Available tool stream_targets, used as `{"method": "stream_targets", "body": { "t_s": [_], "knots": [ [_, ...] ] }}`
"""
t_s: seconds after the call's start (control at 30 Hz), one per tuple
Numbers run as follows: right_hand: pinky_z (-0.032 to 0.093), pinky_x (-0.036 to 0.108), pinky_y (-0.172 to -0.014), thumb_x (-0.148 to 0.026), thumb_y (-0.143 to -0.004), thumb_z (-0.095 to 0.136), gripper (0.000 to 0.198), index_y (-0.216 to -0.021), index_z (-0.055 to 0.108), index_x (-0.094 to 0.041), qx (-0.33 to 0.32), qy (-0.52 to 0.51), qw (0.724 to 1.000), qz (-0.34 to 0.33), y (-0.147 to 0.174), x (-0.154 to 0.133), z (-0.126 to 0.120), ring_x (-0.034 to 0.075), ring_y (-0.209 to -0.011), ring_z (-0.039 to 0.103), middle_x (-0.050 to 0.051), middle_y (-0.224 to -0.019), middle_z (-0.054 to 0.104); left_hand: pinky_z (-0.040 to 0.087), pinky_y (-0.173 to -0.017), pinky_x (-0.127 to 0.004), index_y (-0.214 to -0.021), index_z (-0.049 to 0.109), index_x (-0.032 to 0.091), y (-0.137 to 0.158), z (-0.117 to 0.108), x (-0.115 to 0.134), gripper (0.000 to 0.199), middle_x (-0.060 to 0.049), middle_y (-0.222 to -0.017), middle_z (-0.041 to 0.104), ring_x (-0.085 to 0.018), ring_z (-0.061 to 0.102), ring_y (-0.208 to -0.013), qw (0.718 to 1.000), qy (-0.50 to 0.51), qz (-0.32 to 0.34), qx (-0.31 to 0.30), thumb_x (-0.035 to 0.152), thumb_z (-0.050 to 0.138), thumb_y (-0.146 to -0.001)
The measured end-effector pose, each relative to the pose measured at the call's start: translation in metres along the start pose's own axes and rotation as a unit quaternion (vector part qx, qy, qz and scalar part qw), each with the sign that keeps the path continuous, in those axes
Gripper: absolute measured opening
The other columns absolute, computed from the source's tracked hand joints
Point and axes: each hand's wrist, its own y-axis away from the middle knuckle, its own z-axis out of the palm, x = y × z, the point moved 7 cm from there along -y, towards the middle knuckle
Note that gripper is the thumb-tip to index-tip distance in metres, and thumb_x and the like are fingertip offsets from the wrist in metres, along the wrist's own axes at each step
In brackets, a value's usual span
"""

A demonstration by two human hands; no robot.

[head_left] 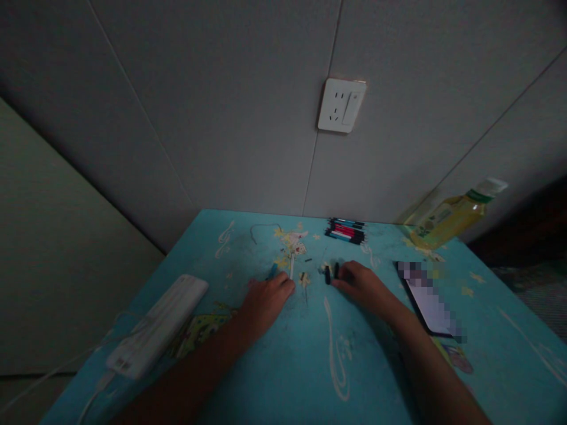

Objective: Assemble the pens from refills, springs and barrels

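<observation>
My left hand (pixel 268 298) rests low over the table with its fingers curled together. At its fingertips is the near end of a thin white tube (pixel 292 265), which points away from me. A blue pen barrel (pixel 271 271) shows just beyond the knuckles, partly covered by the hand. My right hand (pixel 361 282) has thumb and fingers closed in around a small black pen part (pixel 336 270). Beside it, close to the thumb, stands or lies another black pen part (pixel 328 275). Small dark bits (pixel 309 260) lie between the hands.
Several pens (pixel 345 231) lie in a row near the wall. A bottle of yellow liquid (pixel 452 218) stands back right, with a phone (pixel 427 301) in front. A white power strip (pixel 157 327) with cords lies left. A socket plate (pixel 342 105) is on the wall.
</observation>
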Motion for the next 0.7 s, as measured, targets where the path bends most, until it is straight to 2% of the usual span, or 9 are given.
{"method": "stream_targets", "body": {
  "t_s": [0.1,0.2,0.3,0.57,0.7],
  "knots": [
    [0.047,0.032,-0.08,-0.044,-0.079,0.069,0.036,-0.105,0.061,-0.021,0.027,-0.02,0.999,-0.01,0.0,-0.005,-0.001,0.021,-0.09,0.061,0.007,-0.102,0.062,0.04,-0.062,-0.031,-0.099,0.063,0.025,0.0,0.002,0.0,0.023,-0.004,-0.1,0.062,-0.018,0.058,-0.079,1.0,0.001,0.004,-0.001,0.028,0.04,-0.098],
    [0.045,0.037,-0.095,-0.044,-0.075,0.074,0.06,-0.128,0.053,-0.024,0.047,-0.031,0.998,-0.029,-0.001,-0.008,0.0,0.025,-0.109,0.057,0.009,-0.123,0.054,0.039,-0.061,-0.032,-0.099,0.062,0.025,0.0,0.002,0.0,0.022,-0.003,-0.1,0.062,-0.019,0.059,-0.079,1.0,-0.005,0.005,0.002,0.029,0.04,-0.098],
    [0.042,0.041,-0.102,-0.045,-0.074,0.076,0.075,-0.14,0.045,-0.028,0.051,-0.025,0.997,-0.042,-0.002,-0.009,0.004,0.027,-0.118,0.053,0.009,-0.13,0.049,0.039,-0.062,-0.032,-0.099,0.062,0.025,0.0,0.001,0.0,0.023,-0.003,-0.101,0.061,-0.02,0.059,-0.081,1.0,-0.009,0.004,0.002,0.03,0.039,-0.099],
    [0.045,0.04,-0.098,-0.043,-0.081,0.07,0.051,-0.129,0.059,-0.03,0.041,0.008,0.997,-0.061,-0.003,-0.009,0.008,0.025,-0.107,0.057,0.008,-0.116,0.053,0.04,-0.064,-0.033,-0.1,0.063,0.026,0.0,0.0,0.001,0.022,-0.003,-0.102,0.061,-0.02,0.06,-0.08,1.0,-0.004,0.003,0.002,0.029,0.041,-0.098],
    [0.045,0.039,-0.097,-0.043,-0.081,0.071,0.048,-0.126,0.061,-0.028,0.037,0.006,0.998,-0.057,-0.004,-0.008,0.007,0.025,-0.105,0.058,0.007,-0.113,0.055,0.039,-0.063,-0.033,-0.1,0.062,0.026,0.0,0.0,0.001,0.02,-0.003,-0.102,0.062,-0.02,0.06,-0.08,1.0,-0.001,0.001,-0.001,0.027,0.043,-0.097]
  ]
}}
